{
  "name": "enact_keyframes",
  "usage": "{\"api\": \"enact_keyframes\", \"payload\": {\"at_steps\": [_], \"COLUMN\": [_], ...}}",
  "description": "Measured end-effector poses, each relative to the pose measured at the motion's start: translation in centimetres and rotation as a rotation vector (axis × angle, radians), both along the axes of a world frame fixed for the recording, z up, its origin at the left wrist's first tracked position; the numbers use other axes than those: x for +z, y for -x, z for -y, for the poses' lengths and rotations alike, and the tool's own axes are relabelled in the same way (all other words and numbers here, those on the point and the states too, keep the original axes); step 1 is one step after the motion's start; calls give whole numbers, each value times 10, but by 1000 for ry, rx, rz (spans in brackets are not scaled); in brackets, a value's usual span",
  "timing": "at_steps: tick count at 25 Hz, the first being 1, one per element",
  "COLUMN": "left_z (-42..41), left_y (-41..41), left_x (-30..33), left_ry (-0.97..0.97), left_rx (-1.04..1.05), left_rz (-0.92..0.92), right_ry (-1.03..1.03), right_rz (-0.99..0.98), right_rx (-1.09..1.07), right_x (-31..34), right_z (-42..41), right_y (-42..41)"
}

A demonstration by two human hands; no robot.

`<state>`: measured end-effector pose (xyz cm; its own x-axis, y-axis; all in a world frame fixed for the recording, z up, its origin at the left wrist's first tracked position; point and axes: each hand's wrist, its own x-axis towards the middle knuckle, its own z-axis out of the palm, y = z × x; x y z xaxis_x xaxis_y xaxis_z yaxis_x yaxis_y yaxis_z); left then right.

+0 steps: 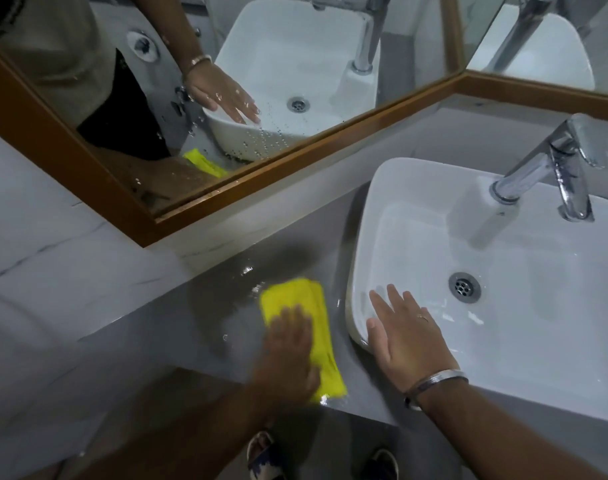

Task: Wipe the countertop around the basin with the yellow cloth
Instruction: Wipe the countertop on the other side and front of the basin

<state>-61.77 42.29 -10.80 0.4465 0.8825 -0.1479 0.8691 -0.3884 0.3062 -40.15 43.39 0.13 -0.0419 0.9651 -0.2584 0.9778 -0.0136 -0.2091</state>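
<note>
A folded yellow cloth [297, 306] lies flat on the wet grey countertop [198, 317], just left of the white basin [496, 258]. My left hand [288, 355] presses down on the cloth's near half, palm flat, and looks blurred by motion. Resting on the basin's near-left rim is my right hand [406, 337], fingers spread and holding nothing; it wears a ring and a metal bracelet. Water droplets glisten on the counter around the cloth.
A chrome tap [552, 171] stands at the basin's far side, and a drain [464, 286] sits in the bowl. A wood-framed mirror [247, 174] runs along the wall behind the counter. Below the counter's front edge are my sandalled feet [261, 455].
</note>
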Motion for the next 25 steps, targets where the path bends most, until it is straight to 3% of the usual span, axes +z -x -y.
{"api": "enact_keyframes", "payload": {"at_steps": [2, 3, 6, 8, 11, 13, 15, 18, 19, 21, 23, 25], "left_z": [-9, -36, -99, -65, 20, 32, 13, -5, -11, -19, -21, -15], "left_y": [-14, -24, -28, 27, 150, 180, 137, 54, 57, 109, 173, 190], "left_x": [-5, -10, -9, -12, -10, -20, -24, -25, -23, -24, -13, -7], "left_ry": [18, -36, -2, 63, -89, -95, -69, -115, -93, -54, -32, -82], "left_rx": [-253, -232, 128, 333, 586, 699, 555, 84, 32, 204, 376, 332], "left_rz": [8, 36, -39, -131, -167, -203, -114, -40, -38, -49, -179, -247], "right_ry": [-11, -15, -30, -6, -4, 14, 8, 3, 11, 17, 10, 8], "right_rz": [-17, -20, -38, -58, -60, -64, -63, -66, -72, -78, -64, -47], "right_rx": [-5, -6, 12, 11, 18, 16, 15, 11, 10, 15, 34, 33], "right_x": [0, -2, -6, -4, -1, 0, 0, -1, -2, -4, -5, -8], "right_z": [0, 0, -1, 1, -1, -1, 0, -1, 0, 0, -2, -3], "right_y": [-1, -1, 0, -3, -1, -2, 0, 0, 0, -3, -3, -1]}}
